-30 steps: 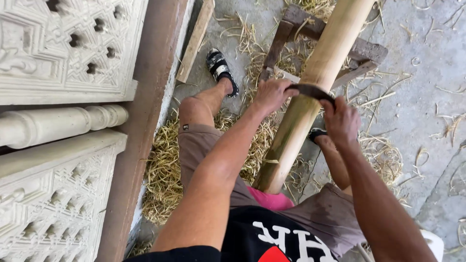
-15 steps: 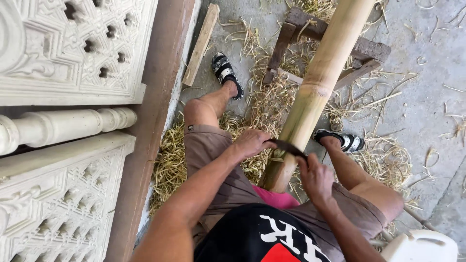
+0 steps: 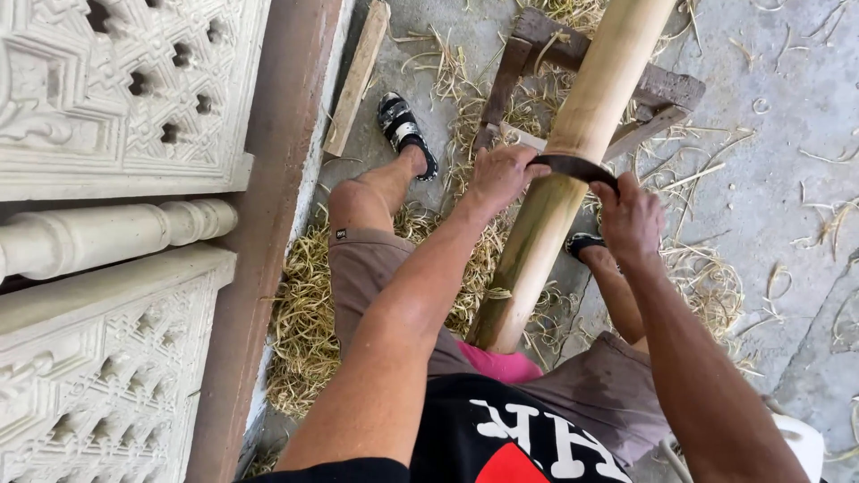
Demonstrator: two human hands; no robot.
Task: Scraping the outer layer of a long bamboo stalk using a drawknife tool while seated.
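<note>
- Left hand (image 3: 503, 175): closed around the left end of a curved dark blade (image 3: 573, 166), knuckles up, resting against the left flank of the pole.
- Right hand (image 3: 629, 217): closed around the blade's right end, just beside the pole's right flank; forearm stretched out from the lower right.
- Curved blade: dark metal, crescent-shaped, laid across the top of the bamboo pole (image 3: 573, 152) between the two hands, touching its skin.
- Bamboo pole: thick, round, pale yellow-tan, smooth with faint ring joints; tilted, lower end near the lap, upper part running out of the top edge, lying across a wooden stand (image 3: 667, 89).
- Risk, as a judgement: blade could skid on the smooth rounded skin or catch at a ring joint and jerk toward the thighs or knuckles, since both fists sit close to the edge; pole could roll on the stand if pressed unevenly.
- Wooden stand: rough, weathered, brown-grey timbers, angular.
- Shavings (image 3: 309, 304): dry, straw-coloured, stringy curls heaped under the legs and scattered about.
- Sandal (image 3: 404, 132): black with pale straps, on the left foot; a second one partly hidden behind the pole.
- Concrete floor (image 3: 778, 116): grey, dusty, flat.
- Wooden slat (image 3: 358, 76): pale, narrow, lying near the brown beam (image 3: 268, 224).
- Carved panels (image 3: 107, 89): whitish, pierced with lattice holes, cast-looking; a turned baluster (image 3: 107, 234) between them.
</note>
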